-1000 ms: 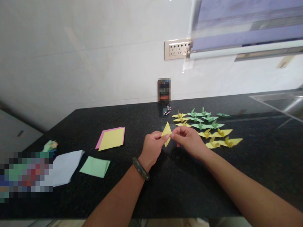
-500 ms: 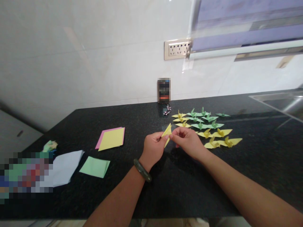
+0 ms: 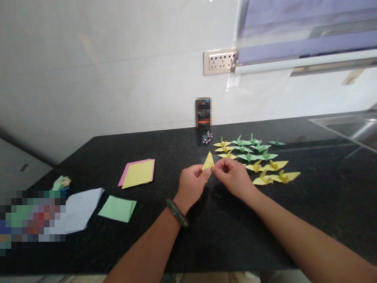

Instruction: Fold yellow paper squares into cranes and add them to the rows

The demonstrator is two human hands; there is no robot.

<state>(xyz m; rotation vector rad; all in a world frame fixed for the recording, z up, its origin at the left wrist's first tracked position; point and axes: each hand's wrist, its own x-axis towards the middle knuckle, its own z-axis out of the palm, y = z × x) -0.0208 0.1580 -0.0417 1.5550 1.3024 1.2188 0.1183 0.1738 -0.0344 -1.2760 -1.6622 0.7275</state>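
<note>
A folded piece of yellow paper (image 3: 209, 162), narrow and pointed at the top, is held up over the dark counter. My left hand (image 3: 193, 184) pinches its left side and lower part, the thumb lying across the front. At its right edge, my right hand (image 3: 232, 177) grips the paper between thumb and forefinger, the other fingers curled. Just beyond my right hand stand rows of folded paper cranes, green ones (image 3: 249, 156) behind and yellow ones (image 3: 284, 177) in front. The lower end of the paper is partly covered by my fingers.
Left on the black counter (image 3: 88, 157) lie yellow sheets (image 3: 138, 173) over pink ones, a green sheet (image 3: 118, 208), white paper (image 3: 85, 208) and crumpled paper (image 3: 61, 182). A blurred-out phone-like object (image 3: 204, 113) leans on the wall with a beaded strap (image 3: 207, 137). A sink (image 3: 353, 125) is at right.
The yellow paper has turned slightly, so more of its broad face shows toward me. Both hands keep hold of it in nearly the same place.
</note>
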